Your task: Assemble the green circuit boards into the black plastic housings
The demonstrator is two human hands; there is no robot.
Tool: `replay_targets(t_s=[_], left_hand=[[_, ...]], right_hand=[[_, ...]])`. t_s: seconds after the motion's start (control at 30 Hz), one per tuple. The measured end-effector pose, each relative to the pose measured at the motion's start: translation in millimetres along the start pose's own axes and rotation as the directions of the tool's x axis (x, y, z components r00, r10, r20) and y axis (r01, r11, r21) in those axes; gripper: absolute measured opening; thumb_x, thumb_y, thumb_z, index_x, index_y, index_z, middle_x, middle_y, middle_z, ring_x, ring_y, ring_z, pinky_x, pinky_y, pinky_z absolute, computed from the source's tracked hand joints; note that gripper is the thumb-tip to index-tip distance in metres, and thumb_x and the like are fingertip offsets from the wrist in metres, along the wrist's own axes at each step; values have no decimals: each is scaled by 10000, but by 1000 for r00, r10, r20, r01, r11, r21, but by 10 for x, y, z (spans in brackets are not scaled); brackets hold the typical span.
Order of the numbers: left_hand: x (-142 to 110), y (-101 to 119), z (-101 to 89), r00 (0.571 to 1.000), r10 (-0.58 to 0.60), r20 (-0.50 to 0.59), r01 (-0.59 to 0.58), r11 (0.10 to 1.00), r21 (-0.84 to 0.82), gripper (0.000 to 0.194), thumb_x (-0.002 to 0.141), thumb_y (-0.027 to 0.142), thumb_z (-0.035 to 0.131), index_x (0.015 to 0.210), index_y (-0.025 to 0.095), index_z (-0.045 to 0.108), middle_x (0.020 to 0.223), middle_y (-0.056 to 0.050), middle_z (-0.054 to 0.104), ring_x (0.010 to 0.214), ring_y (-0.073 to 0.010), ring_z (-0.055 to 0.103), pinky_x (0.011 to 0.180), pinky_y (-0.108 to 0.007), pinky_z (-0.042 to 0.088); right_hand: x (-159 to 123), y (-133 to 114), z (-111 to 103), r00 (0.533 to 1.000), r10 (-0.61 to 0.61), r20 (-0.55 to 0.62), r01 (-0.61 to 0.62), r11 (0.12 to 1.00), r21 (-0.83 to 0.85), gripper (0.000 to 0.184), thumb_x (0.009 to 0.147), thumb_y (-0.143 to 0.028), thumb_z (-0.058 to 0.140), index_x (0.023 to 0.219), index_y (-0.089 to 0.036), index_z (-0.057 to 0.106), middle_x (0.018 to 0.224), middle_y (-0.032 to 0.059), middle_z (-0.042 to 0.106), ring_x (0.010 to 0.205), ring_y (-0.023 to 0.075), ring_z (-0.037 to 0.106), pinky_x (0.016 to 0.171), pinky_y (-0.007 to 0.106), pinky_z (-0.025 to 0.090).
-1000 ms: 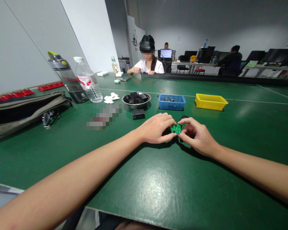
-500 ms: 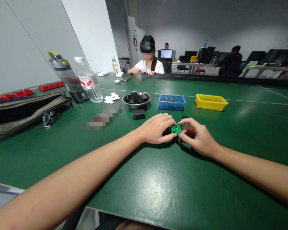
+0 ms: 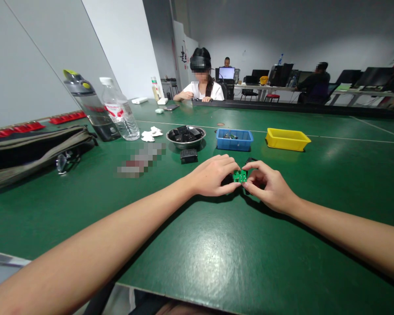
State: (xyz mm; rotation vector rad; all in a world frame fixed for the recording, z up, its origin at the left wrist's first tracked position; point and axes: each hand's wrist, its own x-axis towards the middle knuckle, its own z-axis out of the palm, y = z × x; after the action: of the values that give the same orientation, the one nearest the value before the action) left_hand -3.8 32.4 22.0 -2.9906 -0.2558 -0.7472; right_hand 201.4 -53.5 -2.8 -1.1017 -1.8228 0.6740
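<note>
A small green circuit board (image 3: 240, 176) is held between my two hands just above the table. My left hand (image 3: 216, 175) grips its left side, thumb below and fingers above. From the other side, my right hand (image 3: 271, 183) pinches the board's right edge with thumb and index finger. Dark parts show behind the board, mostly covered by my fingers; a black piece (image 3: 250, 161) is partly visible beyond my right fingertips. A black plastic case (image 3: 188, 156) lies on the table to the left, in front of a metal bowl (image 3: 186, 143) of similar black cases.
Behind my hands stand a blue bin (image 3: 234, 143) with small parts and a yellow bin (image 3: 288, 140). To the left are a water bottle (image 3: 122, 113), a grey tumbler (image 3: 91, 107), crumpled tissue (image 3: 151, 134) and an open bag (image 3: 36, 153). Across the green table (image 3: 216, 253) sits another person (image 3: 203, 83).
Both hands keep their grip on the circuit board with almost no movement. The whole view has shifted very slightly.
</note>
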Motion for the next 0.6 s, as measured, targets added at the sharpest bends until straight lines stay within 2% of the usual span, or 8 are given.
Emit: replay_targets(t_s=[0.6], left_hand=[[-1,1,-3,1000,-13,2,13,1000,-21,249,945,372,483,974,151,594,878,-85,637,833,-221,574,775,-345,476]], right_hand=[[-1,4,1,1000,10,0,-10,1000,5,310,862,-280,661,1126,-198,519,655,-60,577,533,104,517,527,233,402]])
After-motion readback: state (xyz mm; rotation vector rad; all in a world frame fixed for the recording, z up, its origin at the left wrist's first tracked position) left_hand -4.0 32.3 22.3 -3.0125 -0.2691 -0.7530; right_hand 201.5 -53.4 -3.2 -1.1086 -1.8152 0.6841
